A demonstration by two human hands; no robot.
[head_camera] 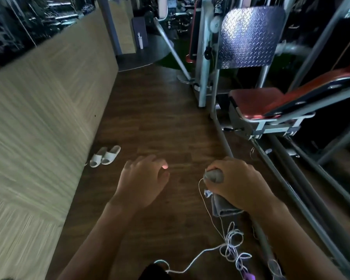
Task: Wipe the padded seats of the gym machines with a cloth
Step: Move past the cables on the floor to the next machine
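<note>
Single head-worn wide-angle view, facing forward and down onto the wooden floor (160, 118). The red padded seat (255, 102) lies ahead in the right half, at middle distance. The left hand (141, 182) and right hand (236, 184) appear nearer the lens, below and left of the seat. Straight lines bow toward the edges.

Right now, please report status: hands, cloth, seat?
Right hand grips grey cloth. Left hand open, empty. Red seat ahead right, untouched. Loose threads hang below cloth.
</note>
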